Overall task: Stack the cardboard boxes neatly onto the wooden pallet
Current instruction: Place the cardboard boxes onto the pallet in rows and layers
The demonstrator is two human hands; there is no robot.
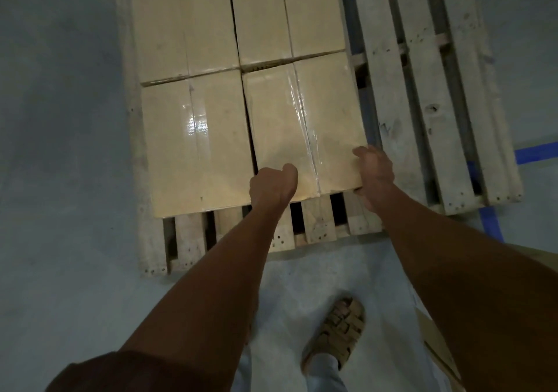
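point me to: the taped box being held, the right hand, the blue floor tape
tan cardboard box with clear tape down its middle (302, 126), head view, on its top face.
right hand (376, 171), head view, on its back, gripping the box's near right corner.
blue tape line on the grey floor (534, 151), head view, on the strip right of the pallet.

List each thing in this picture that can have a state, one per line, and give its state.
Near right box: taped shut, on the pallet, held by both hands, slightly askew.
Near left box: taped shut, flat on the pallet.
Two far boxes: closed, side by side.
Pallet: on the floor, right part bare.
Left hand: curled on the box's near edge.
Right hand: gripping the box's near right corner.
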